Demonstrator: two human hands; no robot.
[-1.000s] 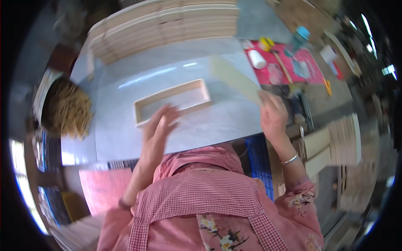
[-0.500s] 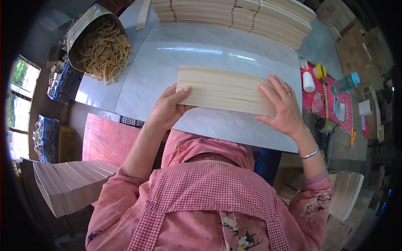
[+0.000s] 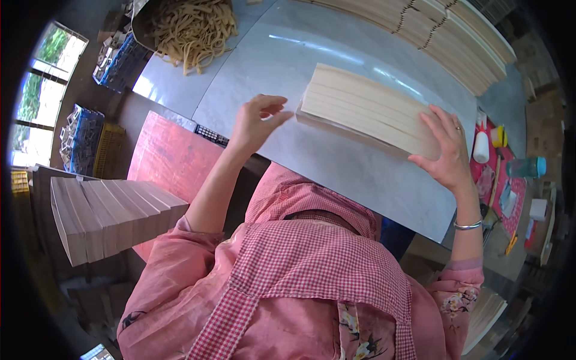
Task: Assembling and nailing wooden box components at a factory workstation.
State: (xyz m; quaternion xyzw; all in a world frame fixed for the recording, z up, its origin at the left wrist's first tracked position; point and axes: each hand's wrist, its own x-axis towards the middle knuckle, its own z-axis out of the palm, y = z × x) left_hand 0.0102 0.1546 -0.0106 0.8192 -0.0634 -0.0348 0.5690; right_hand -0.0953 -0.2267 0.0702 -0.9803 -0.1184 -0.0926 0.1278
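A pale wooden block, seemingly a stack of thin boards with lengthwise grain lines, lies slanted over the grey table. Just off its left end is my left hand, holding nothing, with curled fingers and a gap between thumb and forefinger. My right hand touches the block's right end. Its fingers are spread over the top and the thumb reaches out at the near corner. The palm side of that hand is hidden.
A long row of stacked boards lines the table's far side. At far left is a container of tan bands. A bottle and small items lie on a red cloth at right. More stacked boards stand at my left.
My left hand has let go of the block's left end and moved off it. The block's near side now shows. My right hand stays at its right end; the whole view has turned.
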